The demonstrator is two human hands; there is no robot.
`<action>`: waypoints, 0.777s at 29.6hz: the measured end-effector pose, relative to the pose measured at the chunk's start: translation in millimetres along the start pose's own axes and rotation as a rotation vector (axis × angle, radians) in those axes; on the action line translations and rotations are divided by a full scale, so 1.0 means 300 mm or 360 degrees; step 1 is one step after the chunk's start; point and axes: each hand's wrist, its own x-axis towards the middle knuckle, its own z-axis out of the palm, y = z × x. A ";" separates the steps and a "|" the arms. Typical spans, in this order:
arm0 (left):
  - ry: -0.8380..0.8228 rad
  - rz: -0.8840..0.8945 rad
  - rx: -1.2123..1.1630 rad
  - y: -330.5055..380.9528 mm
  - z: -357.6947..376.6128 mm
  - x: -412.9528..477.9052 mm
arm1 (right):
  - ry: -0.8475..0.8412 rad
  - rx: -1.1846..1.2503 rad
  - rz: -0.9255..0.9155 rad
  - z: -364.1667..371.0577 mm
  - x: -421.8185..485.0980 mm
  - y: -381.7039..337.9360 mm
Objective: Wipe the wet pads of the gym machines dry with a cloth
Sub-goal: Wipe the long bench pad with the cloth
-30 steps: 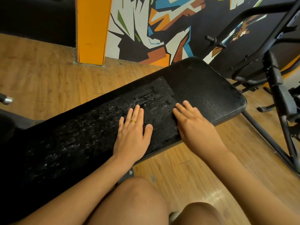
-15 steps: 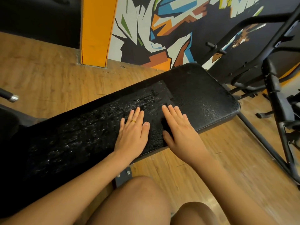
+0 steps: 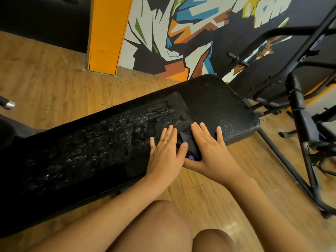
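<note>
Left hand [image 3: 164, 157], right hand [image 3: 209, 151]: straight fingers [image 3: 171, 134] flat on wet pad [image 3: 101, 142], cloth [image 3: 189, 145] between

No legible text, labels or numbers, wall mural [image 3: 181, 33] only abstract coloured shapes

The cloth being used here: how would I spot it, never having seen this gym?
Find the long black bench pad over the wooden floor. Near its front edge the left hand and right hand press flat, side by side. The cloth is the dark bunched fabric between them, told from the pebbled pad by its folds and a small purple patch.
</note>
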 end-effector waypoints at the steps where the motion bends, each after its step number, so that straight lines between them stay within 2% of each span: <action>1: 0.0005 -0.0005 -0.0006 0.002 0.000 0.001 | -0.0071 0.0032 -0.0043 -0.020 -0.004 0.017; 3: 0.0024 -0.0008 -0.0042 0.008 -0.003 0.002 | -0.0181 0.0118 -0.0099 -0.060 -0.005 0.057; 6: 0.0114 0.0103 -0.0097 0.021 -0.009 0.005 | -0.0102 0.0208 -0.0052 -0.102 0.017 0.118; 8: 0.0144 0.0246 -0.0024 0.034 -0.002 0.008 | -0.0008 0.0138 0.0001 -0.121 0.055 0.152; 10: 0.0054 0.0315 0.0124 0.060 0.009 0.012 | 0.0006 -0.0033 0.0016 -0.132 0.108 0.174; 13: -0.0099 0.0208 0.0219 0.115 0.011 0.014 | -0.0025 -0.0202 0.0074 -0.122 0.195 0.183; 17: -0.0111 0.0039 0.0145 0.180 0.041 -0.018 | 0.0121 -0.0207 0.0162 -0.081 0.251 0.172; 20: -0.0001 0.0068 0.0392 0.181 0.097 -0.026 | 0.0161 -0.0239 0.0175 -0.069 0.250 0.175; 23: 0.0113 0.0141 0.0417 0.148 0.106 -0.019 | 0.0144 -0.0242 0.0171 -0.068 0.251 0.177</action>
